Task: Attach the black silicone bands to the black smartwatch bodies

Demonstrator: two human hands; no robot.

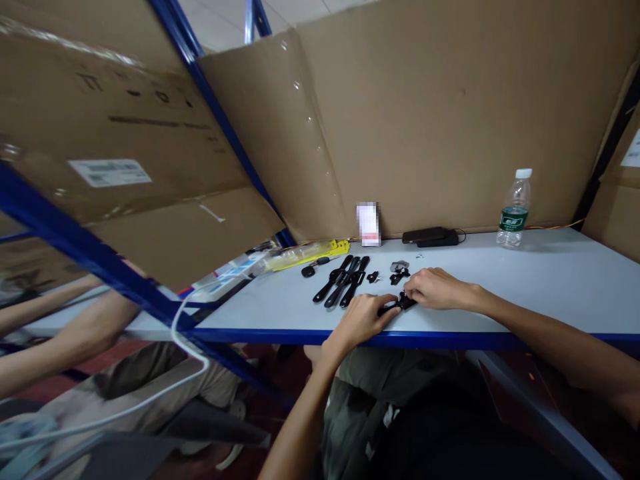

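We hold a small black part point(401, 303) between both hands, left hand point(361, 319) and right hand point(434, 288) pinched on it at the tabletop point(550, 280) edge (straps point(345, 280) lie just behind). Fitting seems underway; next calls for steady alignment.

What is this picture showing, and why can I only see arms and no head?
The camera sits on a person's head and looks down, so you see only their own arms. Their left hand and right hand together pinch a small black part near the front of a white table. Behind it lie black watch straps and more little black pieces. Farther back are a water bottle, a dark phone and a yellow packet. Cardboard sheets stand behind. The arm at the far left belongs to another person.
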